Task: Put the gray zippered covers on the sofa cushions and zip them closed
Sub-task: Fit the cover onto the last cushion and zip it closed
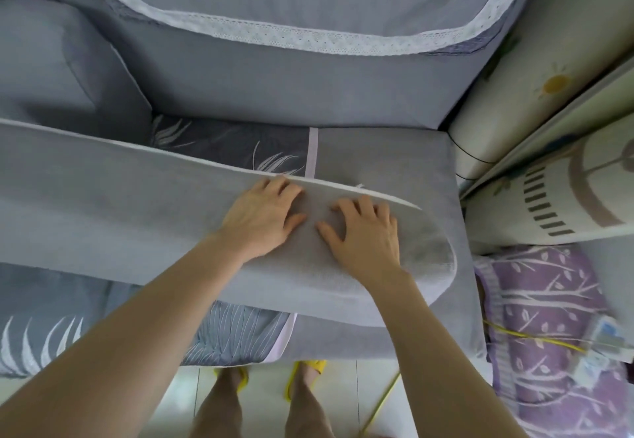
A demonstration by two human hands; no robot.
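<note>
Head view: long gray fabric-covered cushion (120, 218) lies across gray sofa seat (384, 156), rounded end toward right. Left hand (262, 214) palm-down on cushion, fingers spread, tips at white piped edge (387, 197), gripping nothing. Right hand (365, 232) just beside it, flat, fingers splayed, pressing fabric. Yellow slippers (310, 367) on floor below; purple branch-patterned cloth (549, 317) at right.

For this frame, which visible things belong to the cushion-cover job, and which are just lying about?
Job: gray covered cushion, left hand and right hand pressing on it, sofa seat beneath.
Lying about: folded patterned mats, purple branch-print fabric, yellow cable.
</note>
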